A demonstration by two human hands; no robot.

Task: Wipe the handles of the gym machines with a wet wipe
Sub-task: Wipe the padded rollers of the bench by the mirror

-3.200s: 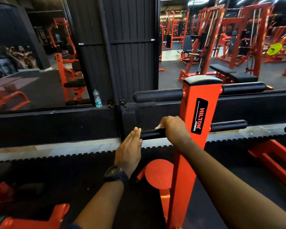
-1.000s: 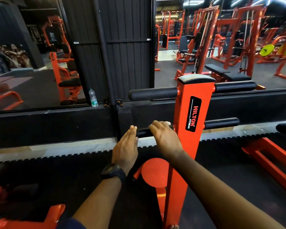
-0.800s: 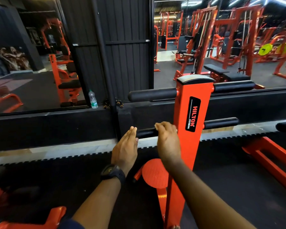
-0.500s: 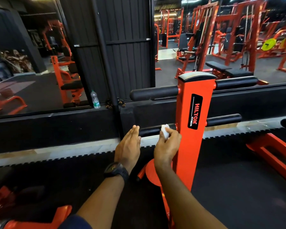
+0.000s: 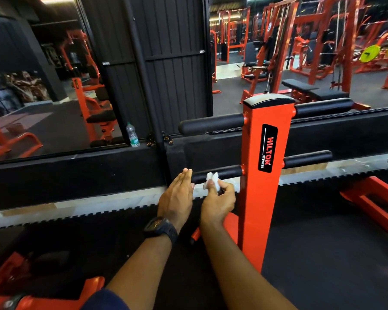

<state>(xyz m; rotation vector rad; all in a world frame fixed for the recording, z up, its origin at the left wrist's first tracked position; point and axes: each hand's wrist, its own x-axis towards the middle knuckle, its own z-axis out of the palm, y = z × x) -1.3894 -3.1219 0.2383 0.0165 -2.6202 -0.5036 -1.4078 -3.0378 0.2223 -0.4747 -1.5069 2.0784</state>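
A: Nearest in?

B: Two bare forearms stretched forward over the black floor point(image 5: 323, 253). A black watch point(image 5: 160, 228) strapped on the left wrist.

A: And the left hand point(image 5: 176, 198)?

B: Flat, fingers straight and pressed together, holding nothing. Fingertips right at the free end of the lower left handle point(image 5: 220, 173); touching or not, cannot tell.

A: The right hand point(image 5: 218, 201)?

B: Just beside the left, curled, pinching a crumpled white wet wipe point(image 5: 211, 181) between thumb and fingertips. Wipe poking up above the knuckles, right in front of that same black handle. In contact or a shade off, cannot tell.

A: Beyond the hands?

B: Immediately right of the right hand, an upright orange post point(image 5: 264, 175) with a black "HILTON FITNESS" label. Past the post, further right, the lower right handle point(image 5: 307, 158). Above both hands, thicker and padded, the upper left handle point(image 5: 211, 124) and upper right handle point(image 5: 323, 107).

A: Furthest back?

B: A black ledge point(image 5: 76, 175) running across behind the hands. Up and left of the left hand, well apart, a water bottle point(image 5: 132, 135) standing upright at the foot of a mirror point(image 5: 54, 97) full of orange machines.
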